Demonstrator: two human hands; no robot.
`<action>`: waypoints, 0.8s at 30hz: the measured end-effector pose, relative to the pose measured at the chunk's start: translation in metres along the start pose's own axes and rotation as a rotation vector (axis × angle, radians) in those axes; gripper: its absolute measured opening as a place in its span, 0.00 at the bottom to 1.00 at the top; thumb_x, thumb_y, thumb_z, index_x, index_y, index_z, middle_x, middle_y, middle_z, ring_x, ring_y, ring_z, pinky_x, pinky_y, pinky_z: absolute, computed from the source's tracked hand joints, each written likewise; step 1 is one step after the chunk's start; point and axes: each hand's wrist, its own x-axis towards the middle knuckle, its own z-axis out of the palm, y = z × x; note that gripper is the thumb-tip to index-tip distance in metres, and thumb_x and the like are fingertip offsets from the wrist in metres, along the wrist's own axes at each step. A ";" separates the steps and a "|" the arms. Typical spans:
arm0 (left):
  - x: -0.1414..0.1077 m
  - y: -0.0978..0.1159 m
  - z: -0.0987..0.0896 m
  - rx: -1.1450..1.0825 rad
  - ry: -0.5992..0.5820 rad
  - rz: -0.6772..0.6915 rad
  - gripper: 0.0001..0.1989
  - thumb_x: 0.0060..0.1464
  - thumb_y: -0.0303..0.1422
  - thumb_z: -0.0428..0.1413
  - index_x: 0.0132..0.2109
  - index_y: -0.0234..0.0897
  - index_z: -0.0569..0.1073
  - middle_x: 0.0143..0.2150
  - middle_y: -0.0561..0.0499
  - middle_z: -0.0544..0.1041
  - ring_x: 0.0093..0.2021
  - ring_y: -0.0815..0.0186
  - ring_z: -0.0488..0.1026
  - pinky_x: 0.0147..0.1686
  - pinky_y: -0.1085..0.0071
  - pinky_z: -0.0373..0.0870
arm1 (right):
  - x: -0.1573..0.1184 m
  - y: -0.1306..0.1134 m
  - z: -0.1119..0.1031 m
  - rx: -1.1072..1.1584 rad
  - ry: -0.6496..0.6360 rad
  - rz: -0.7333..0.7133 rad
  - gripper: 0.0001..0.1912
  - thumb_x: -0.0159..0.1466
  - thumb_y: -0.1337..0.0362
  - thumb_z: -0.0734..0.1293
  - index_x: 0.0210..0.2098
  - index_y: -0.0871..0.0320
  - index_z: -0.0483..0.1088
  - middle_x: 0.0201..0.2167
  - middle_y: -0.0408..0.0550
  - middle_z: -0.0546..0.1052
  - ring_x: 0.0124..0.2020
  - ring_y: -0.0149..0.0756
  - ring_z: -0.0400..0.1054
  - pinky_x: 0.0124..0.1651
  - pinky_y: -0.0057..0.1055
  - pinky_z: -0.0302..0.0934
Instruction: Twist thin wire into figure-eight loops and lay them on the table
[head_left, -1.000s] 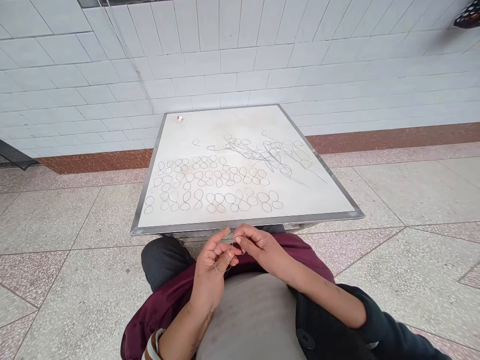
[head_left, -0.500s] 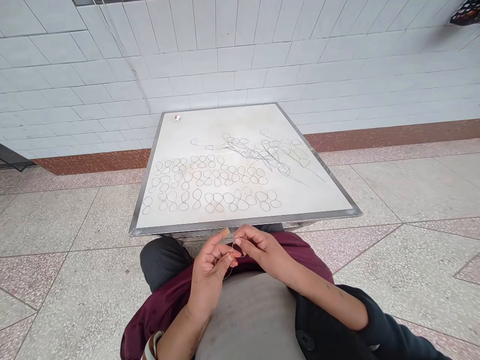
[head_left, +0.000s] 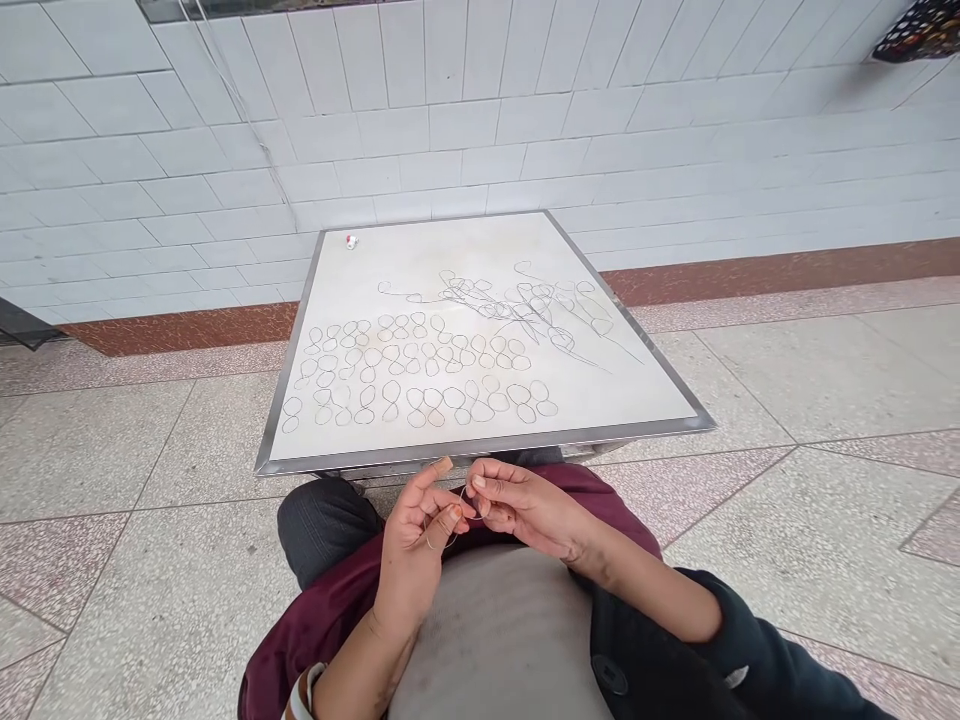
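Observation:
A thin looped wire (head_left: 441, 546) is held between both hands, just in front of the table's near edge. My left hand (head_left: 421, 530) pinches it between thumb and a finger, with the index finger stretched up and a tan wrap on its tip. My right hand (head_left: 517, 500) grips the other part of the wire between thumb and fingertips, close to the left fingers. On the white table (head_left: 600, 395) lie rows of figure-eight wire loops (head_left: 427, 405). Behind them, to the right, is a tangled pile of looped wires with long tails (head_left: 540, 305).
A small white and red object (head_left: 352, 242) sits at the table's far left corner. The table has a grey metal edge (head_left: 480, 447) and stands by a white tiled wall (head_left: 465, 125). Dark patterned cloth (head_left: 919, 32) shows at the upper right.
My right hand has turned slightly, with more of its lower fingers showing around the wire. My left hand keeps its pinch. The view has shifted a little.

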 end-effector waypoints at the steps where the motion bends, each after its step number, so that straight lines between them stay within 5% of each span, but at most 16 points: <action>1: 0.000 0.000 0.000 -0.014 0.004 -0.009 0.22 0.53 0.32 0.60 0.56 0.41 0.70 0.32 0.51 0.77 0.31 0.68 0.69 0.36 0.71 0.66 | 0.000 0.000 -0.001 0.017 -0.007 0.000 0.15 0.57 0.55 0.73 0.30 0.59 0.69 0.23 0.40 0.67 0.21 0.23 0.51 0.23 0.23 0.43; 7: 0.000 0.004 0.000 -0.060 0.006 -0.058 0.23 0.53 0.32 0.61 0.56 0.40 0.69 0.31 0.51 0.77 0.30 0.69 0.68 0.35 0.72 0.66 | -0.004 0.000 -0.002 0.058 -0.058 0.029 0.13 0.59 0.56 0.72 0.35 0.59 0.72 0.26 0.41 0.68 0.24 0.24 0.55 0.26 0.22 0.50; 15: -0.001 0.000 -0.001 -0.079 -0.045 -0.028 0.19 0.54 0.30 0.60 0.53 0.40 0.72 0.30 0.52 0.76 0.29 0.71 0.68 0.36 0.71 0.66 | -0.004 0.000 -0.004 -0.066 -0.061 -0.034 0.12 0.59 0.56 0.72 0.33 0.59 0.70 0.24 0.38 0.66 0.20 0.22 0.47 0.23 0.23 0.43; 20: 0.001 0.007 -0.004 -0.034 -0.125 -0.093 0.26 0.56 0.30 0.59 0.60 0.41 0.65 0.30 0.52 0.76 0.30 0.70 0.69 0.39 0.69 0.66 | -0.004 -0.006 0.005 -0.433 -0.123 -0.196 0.12 0.63 0.57 0.68 0.41 0.58 0.69 0.24 0.39 0.69 0.26 0.27 0.62 0.30 0.25 0.55; 24: 0.003 0.014 -0.004 -0.042 -0.101 -0.171 0.29 0.54 0.30 0.60 0.62 0.39 0.62 0.30 0.51 0.77 0.31 0.70 0.70 0.36 0.72 0.65 | 0.000 -0.008 0.012 -0.513 -0.142 -0.225 0.11 0.64 0.57 0.66 0.40 0.59 0.70 0.24 0.40 0.71 0.29 0.30 0.67 0.34 0.29 0.59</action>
